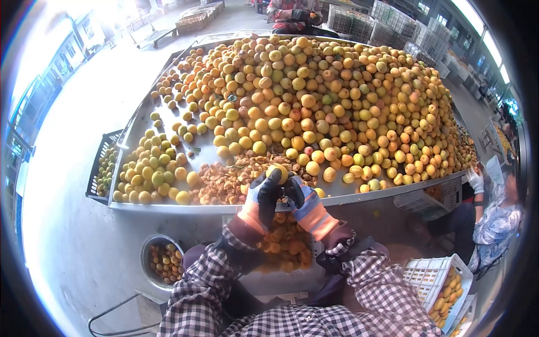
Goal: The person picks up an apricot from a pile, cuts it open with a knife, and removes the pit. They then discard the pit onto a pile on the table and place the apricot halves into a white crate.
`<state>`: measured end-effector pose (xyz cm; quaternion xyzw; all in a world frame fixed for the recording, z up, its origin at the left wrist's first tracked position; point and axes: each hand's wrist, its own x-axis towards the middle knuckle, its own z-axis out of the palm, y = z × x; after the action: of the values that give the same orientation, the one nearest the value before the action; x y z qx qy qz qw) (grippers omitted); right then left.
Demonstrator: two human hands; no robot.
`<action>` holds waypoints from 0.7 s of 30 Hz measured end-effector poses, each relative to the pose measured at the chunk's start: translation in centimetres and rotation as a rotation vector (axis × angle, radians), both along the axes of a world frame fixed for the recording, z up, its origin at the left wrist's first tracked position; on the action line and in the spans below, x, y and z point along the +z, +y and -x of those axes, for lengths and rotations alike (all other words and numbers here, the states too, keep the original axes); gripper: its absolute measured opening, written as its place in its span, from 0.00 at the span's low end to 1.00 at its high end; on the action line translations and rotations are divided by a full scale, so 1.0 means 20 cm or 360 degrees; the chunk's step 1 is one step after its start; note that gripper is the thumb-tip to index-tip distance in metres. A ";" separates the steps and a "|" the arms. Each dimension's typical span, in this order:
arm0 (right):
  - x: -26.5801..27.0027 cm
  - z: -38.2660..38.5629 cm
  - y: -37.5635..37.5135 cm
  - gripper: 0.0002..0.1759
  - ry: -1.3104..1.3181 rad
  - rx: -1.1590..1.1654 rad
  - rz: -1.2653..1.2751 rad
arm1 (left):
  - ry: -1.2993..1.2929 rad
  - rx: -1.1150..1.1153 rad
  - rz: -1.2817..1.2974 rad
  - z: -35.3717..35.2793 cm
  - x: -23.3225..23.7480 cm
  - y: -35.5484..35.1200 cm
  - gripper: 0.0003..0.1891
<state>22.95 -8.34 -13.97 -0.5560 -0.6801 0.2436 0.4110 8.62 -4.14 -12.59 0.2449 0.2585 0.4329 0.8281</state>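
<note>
Both my hands wear gloves with black fingers and meet at the near edge of a metal table [160,206]. My left hand [266,194] is closed around a yellow-orange fruit [277,173]. Against the fruit's right side, the fingers of my right hand [297,194] are bent; whatever they pinch is too small to make out. A pile of brown-orange pieces [216,182] lies on the table just left of my hands. Beneath my hands, a crate of orange fruit pieces [286,247] is partly hidden by my wrists.
A large fruit heap [337,101] covers the table. Black crate [101,168] stands at its left end. On the floor are a metal bowl of pits [147,264] and a white crate [418,275] at right. One person [497,230] sits at right, another [289,14] opposite.
</note>
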 end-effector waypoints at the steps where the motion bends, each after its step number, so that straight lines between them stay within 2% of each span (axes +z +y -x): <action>1: -0.02 -0.01 0.00 0.17 0.0004 0.0002 -0.0008 | 0.0067 -0.0041 -0.0078 0.01 -0.01 0.02 0.21; 2: -0.04 -0.03 0.00 0.18 -0.0029 0.0017 -0.0073 | 0.0072 -0.0037 -0.0089 0.04 0.00 0.04 0.21; 4: -0.01 -0.05 0.00 0.18 -0.0065 0.0038 -0.0147 | 0.0416 -0.0126 -0.0549 0.08 0.03 0.08 0.21; 6: 0.05 -0.06 -0.01 0.21 0.0224 0.0122 0.0037 | 0.0476 -0.0082 -0.0607 0.10 0.03 0.11 0.23; 8: 0.06 -0.05 -0.01 0.20 0.0257 0.0145 0.0118 | 0.0547 -0.0061 -0.0872 0.11 0.04 0.12 0.24; 10: 0.05 -0.04 -0.02 0.13 0.0026 0.0003 -0.0149 | 0.0462 -0.0032 -0.0831 0.07 0.06 0.08 0.23; 12: 0.02 -0.01 -0.01 0.13 0.0028 -0.0029 -0.0173 | 0.0300 0.0230 -0.0461 0.00 0.05 0.03 0.20; 16: -0.01 0.03 0.01 0.13 0.0087 -0.0044 -0.0328 | -0.0026 0.0160 -0.0165 -0.05 0.03 -0.02 0.18; 17: -0.01 0.01 0.01 0.13 0.0086 -0.0046 -0.0329 | -0.0097 -0.0052 -0.0254 0.00 0.04 0.00 0.21; 18: 0.01 -0.01 0.01 0.14 0.0048 -0.0032 -0.0206 | -0.0098 -0.0052 -0.0254 0.02 0.03 0.05 0.21; 20: 0.03 -0.02 0.01 0.15 0.0013 -0.0018 -0.0071 | 0.0479 0.0039 -0.0686 0.06 -0.03 0.12 0.24; 21: 0.04 -0.02 0.01 0.16 0.0028 -0.0016 -0.0046 | 0.0486 0.0057 -0.0795 0.08 -0.02 0.13 0.27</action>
<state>23.42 -8.14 -13.25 -0.5513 -0.6772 0.2366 0.4260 7.00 -1.44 -12.90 0.4988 0.2698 0.4559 0.6860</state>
